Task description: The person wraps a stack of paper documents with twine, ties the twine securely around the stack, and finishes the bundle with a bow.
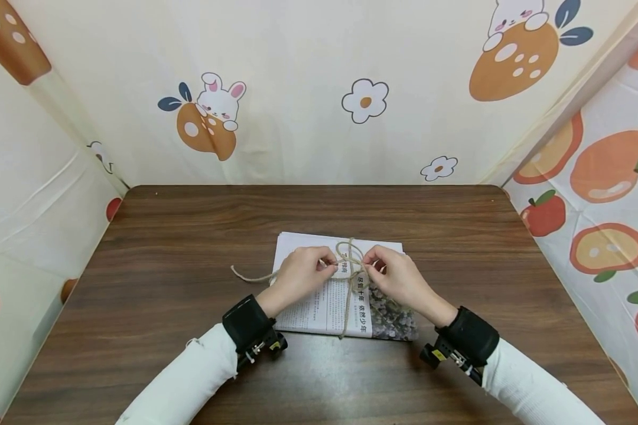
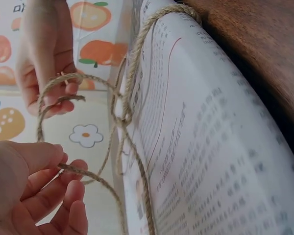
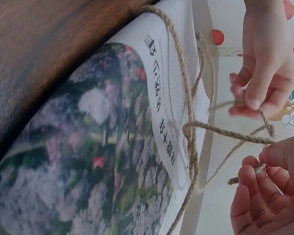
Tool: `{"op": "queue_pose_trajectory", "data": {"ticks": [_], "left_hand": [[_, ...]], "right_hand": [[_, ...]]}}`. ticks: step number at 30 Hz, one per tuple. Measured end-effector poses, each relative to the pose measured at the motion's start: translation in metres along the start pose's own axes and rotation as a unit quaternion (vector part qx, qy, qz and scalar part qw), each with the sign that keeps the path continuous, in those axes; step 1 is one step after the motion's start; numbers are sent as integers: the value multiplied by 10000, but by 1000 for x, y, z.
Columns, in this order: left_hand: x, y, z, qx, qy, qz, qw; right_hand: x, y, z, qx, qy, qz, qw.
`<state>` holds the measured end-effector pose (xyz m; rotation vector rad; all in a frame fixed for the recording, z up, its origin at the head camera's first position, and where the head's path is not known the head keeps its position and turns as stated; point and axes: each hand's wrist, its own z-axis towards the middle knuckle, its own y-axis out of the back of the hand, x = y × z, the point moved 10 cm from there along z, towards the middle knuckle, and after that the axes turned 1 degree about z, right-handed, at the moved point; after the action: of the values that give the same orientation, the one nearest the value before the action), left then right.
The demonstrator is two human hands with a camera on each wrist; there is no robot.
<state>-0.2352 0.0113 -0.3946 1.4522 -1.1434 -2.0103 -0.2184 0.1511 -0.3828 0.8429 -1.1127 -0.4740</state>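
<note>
A folded stack of newspapers (image 1: 313, 310) lies on the table, with jute twine (image 1: 347, 313) running across it both ways. Over the crossing, the twine rises in loose loops between the two hands. My left hand (image 1: 304, 273) pinches one strand between thumb and fingers, left of the crossing. On the other side, my right hand (image 1: 396, 278) pinches another part of the twine, a short end (image 3: 233, 180) sticking out past its fingers in the right wrist view. In the left wrist view the strands meet at a crossing (image 2: 122, 120) close against the paper.
A tail of twine (image 1: 252, 278) extends from the stack's left side onto the brown wooden table (image 1: 191, 236). Behind the table hangs a cream printed curtain (image 1: 298, 136), with a fruit-patterned cloth (image 1: 611, 242) along the right. Both wrists carry black camera bands.
</note>
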Motion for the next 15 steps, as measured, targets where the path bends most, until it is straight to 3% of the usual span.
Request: {"op": "queue_pose_trajectory", "data": {"ticks": [9,15], "left_hand": [[0,16,-13,-214,-198,273,9992],[10,24,-21,-317,-113,434,9985]], "right_hand": [[-2,3,-2,-170,234,-290,9992],[-8,8,-5,-349,327,-530,9975]]}}
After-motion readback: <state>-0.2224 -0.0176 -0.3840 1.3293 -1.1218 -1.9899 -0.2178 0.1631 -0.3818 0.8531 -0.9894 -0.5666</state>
